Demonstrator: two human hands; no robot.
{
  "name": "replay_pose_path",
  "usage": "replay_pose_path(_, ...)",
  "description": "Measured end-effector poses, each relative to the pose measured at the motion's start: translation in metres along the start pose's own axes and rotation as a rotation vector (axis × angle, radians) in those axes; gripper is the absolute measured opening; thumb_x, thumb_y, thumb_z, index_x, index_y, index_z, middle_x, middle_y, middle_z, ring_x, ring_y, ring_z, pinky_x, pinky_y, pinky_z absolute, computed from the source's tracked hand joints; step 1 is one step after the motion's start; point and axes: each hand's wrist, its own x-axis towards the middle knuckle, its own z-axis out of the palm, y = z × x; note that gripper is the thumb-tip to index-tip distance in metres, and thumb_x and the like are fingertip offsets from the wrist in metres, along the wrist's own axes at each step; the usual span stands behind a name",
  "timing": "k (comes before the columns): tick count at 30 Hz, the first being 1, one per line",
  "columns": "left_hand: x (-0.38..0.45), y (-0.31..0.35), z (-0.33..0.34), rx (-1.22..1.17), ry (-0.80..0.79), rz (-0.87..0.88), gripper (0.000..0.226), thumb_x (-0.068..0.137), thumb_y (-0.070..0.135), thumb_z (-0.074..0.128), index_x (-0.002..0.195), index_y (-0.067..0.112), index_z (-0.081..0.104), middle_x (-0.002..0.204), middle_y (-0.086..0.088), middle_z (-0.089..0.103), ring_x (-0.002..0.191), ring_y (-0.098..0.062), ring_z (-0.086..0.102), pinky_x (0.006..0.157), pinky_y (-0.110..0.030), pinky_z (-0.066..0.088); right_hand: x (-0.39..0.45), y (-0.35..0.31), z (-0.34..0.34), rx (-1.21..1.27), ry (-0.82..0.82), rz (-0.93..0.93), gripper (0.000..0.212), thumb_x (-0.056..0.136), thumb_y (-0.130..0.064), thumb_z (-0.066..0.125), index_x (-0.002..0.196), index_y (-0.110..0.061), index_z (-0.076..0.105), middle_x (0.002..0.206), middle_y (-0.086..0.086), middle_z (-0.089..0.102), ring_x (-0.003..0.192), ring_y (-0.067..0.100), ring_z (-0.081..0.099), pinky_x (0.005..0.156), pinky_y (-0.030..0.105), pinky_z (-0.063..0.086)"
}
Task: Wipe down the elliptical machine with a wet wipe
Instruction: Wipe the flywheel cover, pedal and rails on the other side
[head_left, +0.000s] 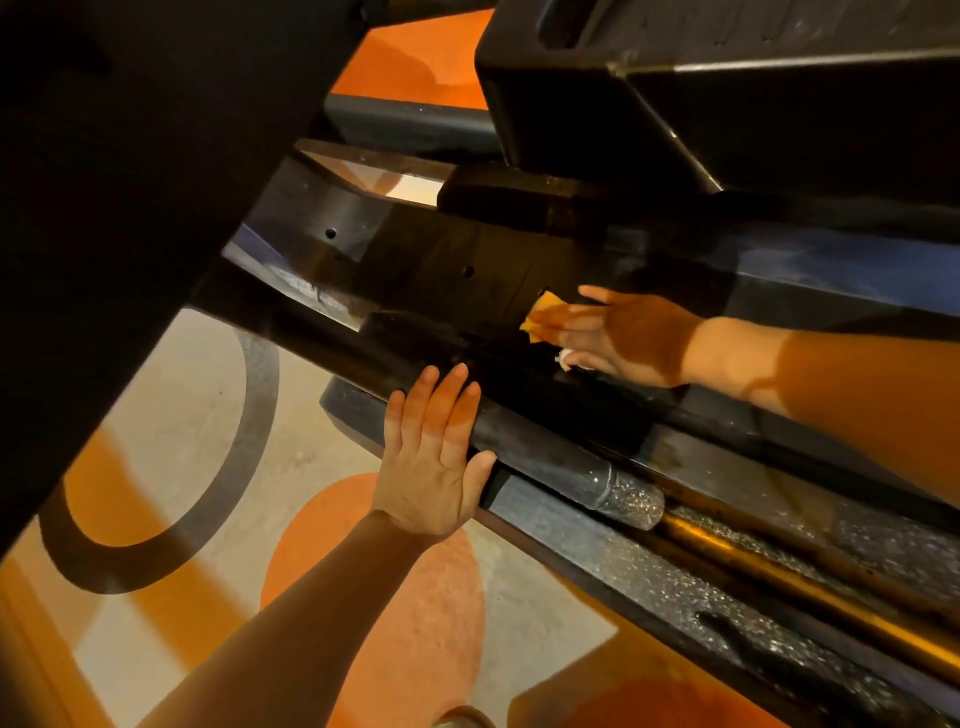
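Left hand (431, 457) flat on the rail (545, 441), right hand (618, 332) pressing the wipe (540, 317) low on the elliptical (415, 260).

Left fingers straight and spread, bracing, holding nothing. Further right, the right hand has the wipe under its fingers against the dark frame panel; whether they curl round it I can't tell. The wipe looks thin, soft and damp, so it will bunch; best kept flat under the fingers. The machine seems heavy and rigid, its glossy frame likely slick when wet.
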Motion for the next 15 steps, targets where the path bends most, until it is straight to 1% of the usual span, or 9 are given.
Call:
replay_pose_path(1,0.000,0.000,0.001,-0.002,0.002,0.000,0.054,0.106,0.044,0.018,0.143,0.009,0.032,0.151,-0.010,0.027,0.153,-0.015,-0.002,0.123,-0.039,-0.004,-0.001,-0.001,-0.007,-0.070,0.005,0.037,0.072,0.093,-0.052,-0.002,0.154,-0.019,0.019,0.159,-0.006,0.014,0.146,0.010,0.014,0.120,0.038,-0.002)
replay_pose_path(2,0.000,-0.001,0.001,-0.002,0.004,0.000,0.053,0.106,0.044,0.018,0.144,0.010,0.031,0.152,-0.009,0.025,0.153,-0.016,-0.002,0.123,-0.040,-0.004,-0.001,0.004,-0.010,-0.118,0.046,0.090,0.071,0.093,-0.053,0.001,0.154,-0.020,0.019,0.160,-0.003,0.017,0.147,0.014,0.016,0.120,0.036,-0.001)
replay_pose_path(4,-0.001,-0.001,0.001,-0.002,0.003,-0.002,0.054,0.106,0.044,0.018,0.143,0.008,0.032,0.153,-0.008,0.023,0.153,-0.016,-0.002,0.123,-0.040,-0.004,-0.001,0.013,-0.022,-0.085,0.135,0.298,0.056,0.104,-0.040,0.020,0.155,-0.019,0.016,0.162,0.001,0.015,0.149,0.021,0.016,0.120,0.037,0.007)
replay_pose_path(5,-0.001,0.000,0.001,-0.004,0.002,-0.005,0.054,0.106,0.044,0.018,0.142,0.008,0.033,0.151,-0.010,0.026,0.153,-0.016,-0.002,0.123,-0.040,-0.004,-0.002,0.015,-0.025,-0.059,0.144,0.387,0.054,0.106,-0.033,0.026,0.156,-0.020,0.011,0.163,0.000,0.010,0.149,0.025,0.013,0.120,0.038,0.010)
replay_pose_path(6,-0.001,0.000,0.000,-0.005,0.003,-0.006,0.054,0.106,0.044,0.018,0.142,0.007,0.033,0.150,-0.011,0.028,0.153,-0.016,-0.002,0.123,-0.040,-0.004,-0.001,0.016,-0.025,-0.037,0.142,0.433,0.055,0.106,-0.030,0.029,0.156,-0.021,0.008,0.164,-0.001,0.007,0.149,0.028,0.011,0.119,0.040,0.013)
replay_pose_path(8,-0.001,0.002,0.000,-0.007,0.007,-0.007,0.054,0.106,0.044,0.018,0.141,0.007,0.034,0.148,-0.013,0.030,0.153,-0.015,-0.002,0.123,-0.040,-0.004,-0.004,0.009,-0.020,0.035,0.137,0.451,0.056,0.105,-0.025,0.034,0.156,-0.020,0.010,0.163,0.002,0.010,0.149,0.029,0.012,0.120,0.041,0.018)
replay_pose_path(11,0.000,0.002,0.001,-0.014,0.017,-0.014,0.054,0.105,0.044,0.018,0.141,0.006,0.034,0.147,-0.013,0.031,0.152,-0.015,-0.002,0.123,-0.040,-0.003,-0.019,-0.005,-0.018,0.013,0.170,0.359,0.051,0.104,-0.023,0.043,0.152,-0.020,0.029,0.159,0.002,0.025,0.148,0.027,0.020,0.116,0.036,0.027)
replay_pose_path(13,-0.001,0.002,0.002,-0.016,0.018,-0.020,0.054,0.105,0.044,0.018,0.140,0.007,0.035,0.147,-0.013,0.031,0.152,-0.015,-0.001,0.123,-0.041,-0.003,-0.024,-0.003,-0.022,0.049,0.233,0.384,0.044,0.102,-0.020,0.045,0.147,-0.020,0.041,0.154,0.005,0.037,0.143,0.027,0.032,0.113,0.034,0.029)
replay_pose_path(15,-0.001,0.002,0.003,-0.016,0.021,-0.024,0.054,0.105,0.044,0.018,0.140,0.007,0.034,0.147,-0.013,0.031,0.152,-0.015,-0.001,0.123,-0.041,-0.003,-0.021,0.003,-0.027,0.016,0.195,0.427,0.044,0.101,-0.016,0.046,0.145,-0.021,0.041,0.149,0.010,0.043,0.134,0.031,0.044,0.110,0.039,0.038)
